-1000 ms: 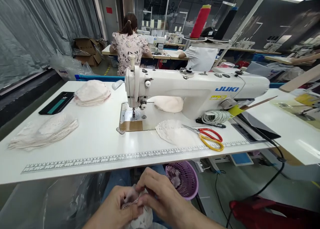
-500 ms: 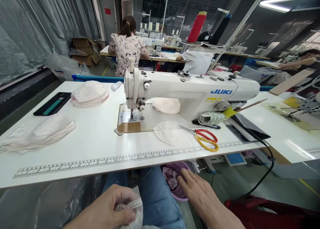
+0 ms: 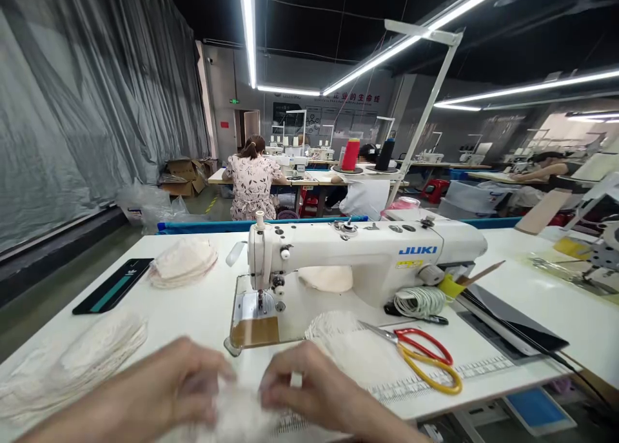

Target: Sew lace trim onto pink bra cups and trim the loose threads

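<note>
Over the table's front edge, a white fabric piece hangs between my two hands, blurred by motion. My left hand has its fingers bent around the fabric's left side, also smeared. From the right, my right hand pinches the fabric's edge between thumb and fingers. Just beyond them stands a white JUKI sewing machine, its needle area above the metal plate. A stack of white cut pieces lies beyond my right hand, with red-and-yellow-handled scissors on its right part.
Two more fabric stacks lie on the left, one near and one farther back, beside a black-and-green phone-like item. A coiled cord and a dark flat device lie right. A person sits ahead.
My view has tilted up. Both hands have risen from below the table edge to above it; my right hand has left the purple basket and come to the fabric in my left.
</note>
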The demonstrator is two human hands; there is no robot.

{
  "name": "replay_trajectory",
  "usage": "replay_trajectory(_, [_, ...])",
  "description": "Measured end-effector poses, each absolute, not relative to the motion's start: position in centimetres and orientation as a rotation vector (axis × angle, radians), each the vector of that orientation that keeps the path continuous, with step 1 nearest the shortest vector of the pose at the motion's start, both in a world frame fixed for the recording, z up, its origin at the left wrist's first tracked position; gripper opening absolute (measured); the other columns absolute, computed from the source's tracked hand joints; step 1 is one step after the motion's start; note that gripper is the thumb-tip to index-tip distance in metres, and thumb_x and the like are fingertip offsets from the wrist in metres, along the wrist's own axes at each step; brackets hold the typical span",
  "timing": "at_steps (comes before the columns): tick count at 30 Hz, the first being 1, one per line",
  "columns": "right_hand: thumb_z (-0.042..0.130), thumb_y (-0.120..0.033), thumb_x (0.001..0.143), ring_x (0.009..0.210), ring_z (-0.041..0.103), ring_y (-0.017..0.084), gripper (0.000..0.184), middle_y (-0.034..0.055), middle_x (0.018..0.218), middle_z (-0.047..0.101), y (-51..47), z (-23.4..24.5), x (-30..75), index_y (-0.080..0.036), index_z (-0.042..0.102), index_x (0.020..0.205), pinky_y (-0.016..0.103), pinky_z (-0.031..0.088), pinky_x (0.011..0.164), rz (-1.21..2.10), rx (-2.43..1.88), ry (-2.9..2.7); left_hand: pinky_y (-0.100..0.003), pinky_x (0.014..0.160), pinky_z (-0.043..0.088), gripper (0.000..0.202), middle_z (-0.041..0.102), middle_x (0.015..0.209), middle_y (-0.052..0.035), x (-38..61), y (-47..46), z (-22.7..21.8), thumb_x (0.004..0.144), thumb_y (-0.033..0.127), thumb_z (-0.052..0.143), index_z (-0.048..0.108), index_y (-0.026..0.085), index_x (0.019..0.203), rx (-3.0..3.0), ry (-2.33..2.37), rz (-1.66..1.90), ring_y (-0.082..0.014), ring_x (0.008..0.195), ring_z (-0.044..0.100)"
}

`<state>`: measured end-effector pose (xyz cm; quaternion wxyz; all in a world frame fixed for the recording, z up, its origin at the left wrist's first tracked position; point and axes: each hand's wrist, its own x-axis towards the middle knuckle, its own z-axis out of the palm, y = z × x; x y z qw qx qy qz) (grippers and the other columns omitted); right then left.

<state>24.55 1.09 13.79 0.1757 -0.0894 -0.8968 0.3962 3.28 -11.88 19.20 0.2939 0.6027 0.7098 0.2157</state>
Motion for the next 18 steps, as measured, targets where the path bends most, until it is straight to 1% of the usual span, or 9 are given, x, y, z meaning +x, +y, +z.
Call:
replay_trajectory(2, [0.055, -0.027, 0.09, 0.066, 0.059, 0.011, 0.02, 0.0022, 0.07, 0.066, 2.8, 15.6, 23.8, -0.014, 0.067, 0.081, 0.021, 0.043, 0.065, 0.776, -0.186, -2.488, -0.019, 0.063, 0.042, 0.022, 0.064, 0.072, 0.005, 2.4, -9.7, 20.5, 0.079, 0.022, 0.056, 0.067, 0.028, 0.096, 1.945, 1.937, 0.577, -0.0148, 0.07, 0.061])
replay_trajectory(3, [0.052, -0.025, 0.092, 0.068, 0.059, 0.012, 0.019, 0.0029, 0.072, 0.066, 3.6, 16.0, 23.6, -0.015, 0.066, 0.083, 0.024, 0.042, 0.068, 0.622, -0.141, -2.495, -0.02, 0.062, 0.04, 0.019, 0.064, 0.071, 0.0045, 2.3, -8.6, 20.5, 0.083, 0.02, 0.051, 0.067, 0.027, 0.091, 2.141, 1.887, 0.57, -0.0142, 0.068, 0.06])
replay_trajectory(4, [0.05, -0.024, 0.092, 0.069, 0.058, 0.013, 0.019, 0.0033, 0.074, 0.066, 4.2, 16.0, 23.4, -0.016, 0.065, 0.085, 0.026, 0.041, 0.07, 0.502, -0.104, -2.522, -0.021, 0.06, 0.039, 0.023, 0.064, 0.069, 0.0036, 2.5, -7.7, 19.9, 0.087, 0.017, 0.045, 0.066, 0.025, 0.086, 2.335, 1.818, 0.567, -0.0139, 0.064, 0.059])
replay_trajectory(6, [0.049, -0.023, 0.093, 0.073, 0.059, 0.014, 0.016, 0.0038, 0.078, 0.066, 5.1, 15.0, 23.5, -0.017, 0.063, 0.086, 0.028, 0.04, 0.074, 0.377, -0.067, -2.642, -0.024, 0.057, 0.038, 0.033, 0.062, 0.06, 0.002, 3.2, -6.5, 17.2, 0.087, 0.009, 0.037, 0.063, 0.022, 0.073, 2.66, 1.717, 0.64, -0.0143, 0.055, 0.054])
replay_trajectory(9, [0.052, -0.024, 0.092, 0.089, 0.059, 0.017, 0.011, 0.0063, 0.094, 0.066, 5.9, 12.4, 25.0, -0.018, 0.061, 0.09, 0.03, 0.041, 0.08, 0.369, -0.124, -2.816, -0.024, 0.059, 0.041, 0.031, 0.057, 0.053, 0.0029, 4.6, -6.4, 11.6, 0.088, 0.007, 0.04, 0.057, 0.021, 0.066, 2.858, 1.621, 0.718, -0.0129, 0.048, 0.05])
replay_trajectory(12, [0.052, -0.024, 0.091, 0.098, 0.057, 0.019, 0.016, 0.0088, 0.108, 0.062, 6.9, 10.8, 27.0, -0.018, 0.057, 0.105, 0.031, 0.042, 0.082, 0.344, -0.322, -2.853, -0.023, 0.056, 0.041, 0.025, 0.062, 0.064, 0.0007, 4.8, -6.9, 8.3, 0.093, 0.021, 0.038, 0.058, 0.021, 0.077, 2.839, 1.562, 0.803, -0.0136, 0.054, 0.053])
replay_trajectory(14, [0.053, -0.021, 0.09, 0.095, 0.058, 0.02, 0.017, 0.0077, 0.106, 0.063, 7.8, 10.3, 27.9, -0.018, 0.055, 0.107, 0.033, 0.043, 0.082, 0.25, -0.43, -2.843, -0.023, 0.056, 0.042, 0.028, 0.065, 0.073, -0.0008, 4.0, -6.7, 8.2, 0.096, 0.025, 0.032, 0.058, 0.021, 0.087, 2.738, 1.563, 0.884, -0.0137, 0.06, 0.057])
replay_trajectory(16, [0.052, -0.016, 0.09, 0.09, 0.059, 0.021, 0.01, 0.007, 0.1, 0.065, 8.4, 10.1, 27.9, -0.018, 0.058, 0.097, 0.037, 0.043, 0.081, 0.08, -0.523, -2.81, -0.023, 0.06, 0.043, 0.029, 0.066, 0.081, -0.0022, 3.1, -5.9, 8.9, 0.095, 0.017, 0.029, 0.058, 0.021, 0.09, 2.645, 1.607, 0.918, -0.0139, 0.067, 0.06])
replay_trajectory(18, [0.046, -0.009, 0.089, 0.088, 0.059, 0.022, 0.015, 0.0089, 0.097, 0.065, 8.4, 10.1, 26.9, -0.016, 0.059, 0.086, 0.039, 0.043, 0.08, -0.082, -0.585, -2.7, -0.024, 0.066, 0.045, 0.03, 0.067, 0.087, -0.0029, 2.4, -4.8, 9.6, 0.09, 0.006, 0.032, 0.058, 0.021, 0.09, 2.624, 1.67, 0.904, -0.0144, 0.074, 0.061])
